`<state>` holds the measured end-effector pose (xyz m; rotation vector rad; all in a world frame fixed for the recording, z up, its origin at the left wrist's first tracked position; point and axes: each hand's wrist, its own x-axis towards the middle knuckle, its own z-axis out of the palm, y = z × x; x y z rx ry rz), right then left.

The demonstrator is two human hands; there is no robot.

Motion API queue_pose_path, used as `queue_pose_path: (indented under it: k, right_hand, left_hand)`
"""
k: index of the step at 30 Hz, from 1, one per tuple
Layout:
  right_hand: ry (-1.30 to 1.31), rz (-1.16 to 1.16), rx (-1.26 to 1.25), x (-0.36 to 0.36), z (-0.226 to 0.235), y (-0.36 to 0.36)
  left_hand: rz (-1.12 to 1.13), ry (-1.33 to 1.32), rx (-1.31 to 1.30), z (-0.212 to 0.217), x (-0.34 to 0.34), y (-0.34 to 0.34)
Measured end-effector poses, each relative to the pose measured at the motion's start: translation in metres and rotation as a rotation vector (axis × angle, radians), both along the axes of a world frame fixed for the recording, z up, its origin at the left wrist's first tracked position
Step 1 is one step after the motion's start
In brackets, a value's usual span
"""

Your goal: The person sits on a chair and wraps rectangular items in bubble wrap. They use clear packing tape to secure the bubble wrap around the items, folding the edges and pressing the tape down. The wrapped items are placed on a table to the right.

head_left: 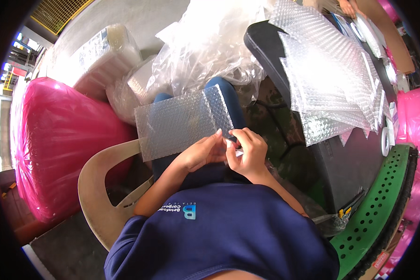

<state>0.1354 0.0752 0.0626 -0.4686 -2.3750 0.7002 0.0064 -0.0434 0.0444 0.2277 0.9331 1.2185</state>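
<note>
A clear bubble wrap sheet (177, 123) lies across my lap, its near right corner between my hands. My left hand (201, 153) is closed at this corner, its thumb and fingertips pinching the edge. Facing it, my right hand (251, 151) is closed too, index finger and thumb brought together beside the corner. A small white piece (239, 152) shows under the right fingers; its kind is too small to tell. The fingertips of both hands almost meet, and the palms hide part of the sheet's near edge.
Bubble wrap sheets (331, 79) are stacked on a black surface (354, 163) at right, near tape rolls (385, 141). A green perforated chair (373, 210) stands beyond. Left are a pink-wrapped bundle (65, 149) and a beige chair armrest (91, 186). Clear plastic (205, 42) piles ahead. Another person's hand (347, 7) shows top right.
</note>
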Motion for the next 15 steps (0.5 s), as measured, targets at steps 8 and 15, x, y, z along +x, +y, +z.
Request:
queue_pose_path:
  k: [8,15]
  right_hand:
    - [-0.406,0.015,0.02,0.008,-0.007,-0.01]
    - [-0.584,0.314,-0.242,0.017,0.03,0.005]
  left_hand:
    - [0.161,0.104,-0.043,-0.002,0.013,-0.006]
    - [0.117,0.448,-0.055,-0.014,0.006,-0.016]
